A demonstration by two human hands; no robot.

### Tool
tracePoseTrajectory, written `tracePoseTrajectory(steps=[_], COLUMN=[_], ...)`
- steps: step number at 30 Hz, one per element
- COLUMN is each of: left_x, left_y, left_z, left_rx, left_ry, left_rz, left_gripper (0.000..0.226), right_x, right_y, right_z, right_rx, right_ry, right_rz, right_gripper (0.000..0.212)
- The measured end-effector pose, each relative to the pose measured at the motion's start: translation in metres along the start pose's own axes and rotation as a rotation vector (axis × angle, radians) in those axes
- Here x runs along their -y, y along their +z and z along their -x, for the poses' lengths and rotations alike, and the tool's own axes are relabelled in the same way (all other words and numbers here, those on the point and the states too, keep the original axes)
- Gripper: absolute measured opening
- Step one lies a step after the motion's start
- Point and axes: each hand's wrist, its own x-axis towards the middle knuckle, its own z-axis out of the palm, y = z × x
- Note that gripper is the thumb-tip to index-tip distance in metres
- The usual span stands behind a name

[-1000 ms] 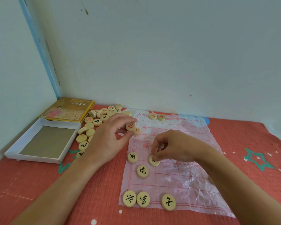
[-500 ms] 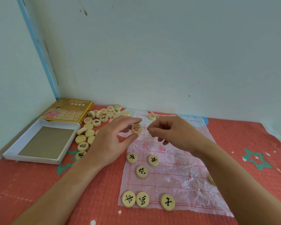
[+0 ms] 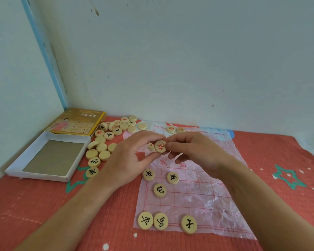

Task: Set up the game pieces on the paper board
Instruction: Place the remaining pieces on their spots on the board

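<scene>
A crinkled paper board (image 3: 203, 200) with a red grid lies on the red cloth. Several black-marked wooden discs sit on its near half, among them three in the front row (image 3: 160, 221). Two red-marked discs (image 3: 171, 129) sit at its far edge. My left hand (image 3: 127, 160) pinches a red-marked disc (image 3: 160, 146) between thumb and fingers above the board's far left part. My right hand (image 3: 192, 151) meets it from the right, its fingertips pinching the same disc. Another disc (image 3: 151, 146) shows just behind it, also in my left hand.
A heap of loose discs (image 3: 105, 142) lies left of the board. An open white box tray (image 3: 43, 156) and its yellow lid (image 3: 76, 122) sit in the left corner against the walls. The red cloth (image 3: 279, 178) extends to the right.
My right hand let go of the black disc on the board, rose and moved to the far left to meet my left hand. It now pinches the red disc with my left hand.
</scene>
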Motion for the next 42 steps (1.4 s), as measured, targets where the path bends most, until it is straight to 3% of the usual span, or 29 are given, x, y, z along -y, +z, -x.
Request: tracePoseTrajectory(steps=[16, 22, 26, 31, 42], left_x=[-0.001, 0.014, 0.021, 0.027, 0.027], left_y=[-0.002, -0.008, -0.009, -0.01, -0.013], left_z=[0.0, -0.001, -0.001, 0.0, 0.0], left_rx=[0.002, -0.237, -0.282, -0.284, -0.269], left_ry=[-0.009, -0.161, -0.236, -0.251, -0.245], left_rz=[0.002, 0.025, -0.066, -0.143, -0.173], left_gripper=[0.046, 0.025, 0.036, 0.047, 0.048], right_x=[-0.004, -0.009, -0.014, -0.015, -0.017], right_y=[-0.002, -0.026, -0.034, -0.034, -0.009], right_z=[-0.003, -0.012, -0.023, -0.037, -0.074], right_rx=[-0.062, -0.249, -0.302, -0.311, -0.223], right_ry=[-0.019, 0.035, 0.081, 0.096, 0.128], right_rz=[0.035, -0.025, 0.054, 0.107, 0.278], right_gripper=[0.009, 0.013, 0.01, 0.008, 0.006])
